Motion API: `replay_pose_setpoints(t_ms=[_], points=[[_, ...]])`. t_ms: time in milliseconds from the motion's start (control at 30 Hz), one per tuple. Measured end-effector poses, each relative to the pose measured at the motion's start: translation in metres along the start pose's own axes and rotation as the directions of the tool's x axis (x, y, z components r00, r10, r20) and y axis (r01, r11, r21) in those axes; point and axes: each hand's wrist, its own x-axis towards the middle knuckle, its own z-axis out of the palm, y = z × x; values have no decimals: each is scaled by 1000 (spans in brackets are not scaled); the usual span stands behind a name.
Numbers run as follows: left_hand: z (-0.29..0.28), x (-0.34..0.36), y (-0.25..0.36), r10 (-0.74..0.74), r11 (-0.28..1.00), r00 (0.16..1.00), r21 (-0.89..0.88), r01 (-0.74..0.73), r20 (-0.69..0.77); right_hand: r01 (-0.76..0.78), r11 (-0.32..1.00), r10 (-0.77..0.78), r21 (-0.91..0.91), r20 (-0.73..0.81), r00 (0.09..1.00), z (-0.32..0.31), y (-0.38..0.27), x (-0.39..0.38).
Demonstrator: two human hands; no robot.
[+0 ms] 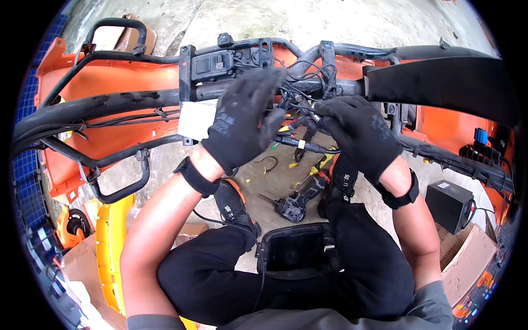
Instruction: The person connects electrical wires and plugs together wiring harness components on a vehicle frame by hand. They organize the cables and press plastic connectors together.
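A dark metal vehicle frame (132, 100) with orange body panels (118, 74) stretches across in front of me. My left hand (242, 118), in a black glove, reaches over its middle with fingers stretched out and thumb apart, holding nothing that I can see. Beside it on the frame is a black rectangular module (213, 65). A white sheet (197, 120) shows by the left wrist. In a black glove too, my right hand (360, 129) is closed, its fingertips pinching a cable at the bundle of black wires (300, 91). A thicker black cable with an inline connector (308, 146) hangs below.
On the floor between my feet lies a cordless power tool (297, 201). A black open bin (291, 247) stands between my legs. Right of me, a black box (448, 206) rests by a cardboard carton (467, 258). A yellow panel (113, 247) lies left; a long black part (440, 85) crosses the right.
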Motion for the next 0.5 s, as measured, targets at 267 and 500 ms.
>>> replay_pose_setpoints(t_ms=[267,500], points=[[2,-8,20,15,994,992,103,-28,129,26,991,-16,-131,80,997,16,14,11],[6,-26,10,-4,1000,999,22,3,37,14,986,18,-165,194,981,17,14,27]])
